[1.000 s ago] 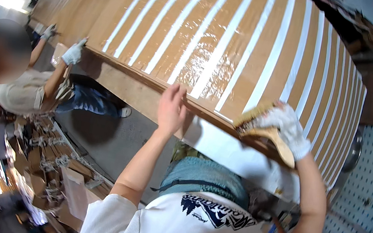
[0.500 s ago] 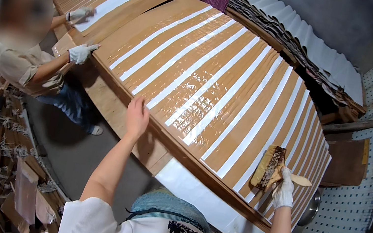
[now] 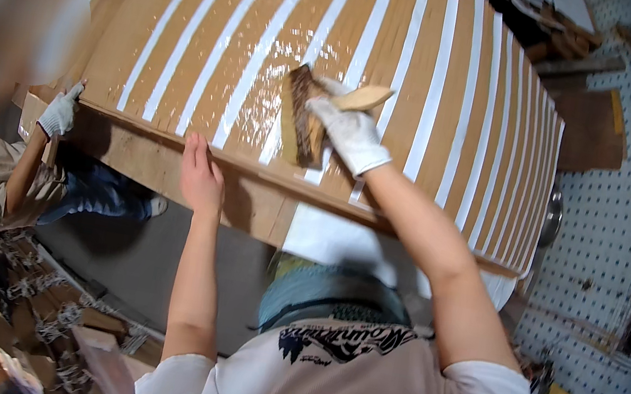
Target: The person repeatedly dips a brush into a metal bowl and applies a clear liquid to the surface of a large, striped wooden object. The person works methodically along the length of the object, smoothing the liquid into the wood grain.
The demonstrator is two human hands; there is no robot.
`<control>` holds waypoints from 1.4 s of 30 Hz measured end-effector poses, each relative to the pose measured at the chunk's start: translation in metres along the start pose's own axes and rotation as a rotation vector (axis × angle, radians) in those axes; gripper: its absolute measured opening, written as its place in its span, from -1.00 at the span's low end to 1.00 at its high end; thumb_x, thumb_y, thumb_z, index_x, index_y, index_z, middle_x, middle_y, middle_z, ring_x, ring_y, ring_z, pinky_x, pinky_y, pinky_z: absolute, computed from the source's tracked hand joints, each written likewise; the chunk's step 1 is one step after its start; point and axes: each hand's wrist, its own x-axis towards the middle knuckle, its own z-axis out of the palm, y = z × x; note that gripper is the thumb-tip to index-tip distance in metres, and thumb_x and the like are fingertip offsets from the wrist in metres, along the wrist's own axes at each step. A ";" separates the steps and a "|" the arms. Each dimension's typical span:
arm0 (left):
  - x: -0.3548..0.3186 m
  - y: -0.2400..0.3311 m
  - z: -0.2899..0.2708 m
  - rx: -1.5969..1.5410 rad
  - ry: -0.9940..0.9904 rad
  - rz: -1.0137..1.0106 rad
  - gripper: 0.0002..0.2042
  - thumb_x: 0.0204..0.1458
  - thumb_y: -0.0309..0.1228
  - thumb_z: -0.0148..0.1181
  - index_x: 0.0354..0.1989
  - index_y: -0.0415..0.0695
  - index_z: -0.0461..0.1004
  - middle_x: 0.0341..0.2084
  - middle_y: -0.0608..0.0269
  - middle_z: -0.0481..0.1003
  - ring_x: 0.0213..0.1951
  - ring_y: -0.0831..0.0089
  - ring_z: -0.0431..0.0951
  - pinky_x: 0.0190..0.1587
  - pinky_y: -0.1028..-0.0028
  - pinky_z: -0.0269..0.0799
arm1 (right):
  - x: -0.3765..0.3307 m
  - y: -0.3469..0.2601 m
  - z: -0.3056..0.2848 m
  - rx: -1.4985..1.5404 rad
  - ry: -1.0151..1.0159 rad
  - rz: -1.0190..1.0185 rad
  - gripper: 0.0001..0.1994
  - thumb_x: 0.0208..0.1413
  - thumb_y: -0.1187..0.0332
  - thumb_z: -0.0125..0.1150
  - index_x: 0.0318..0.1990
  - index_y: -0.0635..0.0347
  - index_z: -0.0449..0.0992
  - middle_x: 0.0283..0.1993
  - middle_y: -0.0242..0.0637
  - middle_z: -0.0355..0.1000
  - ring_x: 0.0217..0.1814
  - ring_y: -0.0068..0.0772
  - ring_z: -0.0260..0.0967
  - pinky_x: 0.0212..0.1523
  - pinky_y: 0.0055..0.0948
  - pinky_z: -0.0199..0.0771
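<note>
My gloved right hand [image 3: 353,138] grips a wide flat brush [image 3: 304,117] with a pale wooden handle, its bristles on or just above a wet, shiny patch of brown sheets [image 3: 262,44]. The sheets lie overlapped across a long table, with white strips [image 3: 437,83] showing between them. My bare left hand [image 3: 203,177] rests at the near edge of the sheets, fingers extended and holding nothing.
At the left a co-worker's gloved hand [image 3: 60,111] touches the table's near edge. A metal bowl [image 3: 553,218] stands beyond the right end. A white sheet [image 3: 329,237] hangs below the near edge. Cardboard scraps and string [image 3: 52,302] pile up at lower left.
My right hand has carried the brush leftward from the right end to the wet middle area. My left hand stays at the near edge. The view has shifted.
</note>
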 end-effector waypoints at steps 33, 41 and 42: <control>-0.122 0.476 0.104 -1.456 -1.718 -0.755 -0.60 0.18 -0.28 0.04 0.11 -0.28 0.33 -0.06 -0.02 0.50 -0.05 0.24 0.53 0.08 0.32 0.47 | -0.373 0.257 -0.334 1.208 1.389 0.596 -0.83 0.17 0.30 0.22 -0.12 0.07 0.48 -0.20 -0.51 0.47 -0.17 -0.60 0.43 -0.20 -0.61 0.45; -0.218 0.604 0.223 -0.829 -1.506 -0.927 -0.63 0.22 -0.22 -0.19 0.02 -0.21 0.37 -0.15 0.06 0.55 -0.14 0.15 0.58 -0.10 0.15 0.58 | -0.461 0.440 -0.457 1.531 1.361 0.448 -0.71 0.11 0.36 0.28 -0.02 0.17 0.47 -0.06 -0.34 0.49 0.00 -0.43 0.45 0.03 -0.44 0.48; -0.220 0.600 0.228 -0.802 -1.433 -0.946 -0.64 0.18 -0.25 -0.20 0.00 -0.22 0.38 -0.20 0.07 0.56 -0.19 0.15 0.60 -0.16 0.18 0.60 | -0.468 0.463 -0.475 1.509 1.356 0.462 -0.71 0.10 0.36 0.28 -0.03 0.17 0.48 -0.06 -0.34 0.49 -0.01 -0.44 0.45 0.02 -0.44 0.48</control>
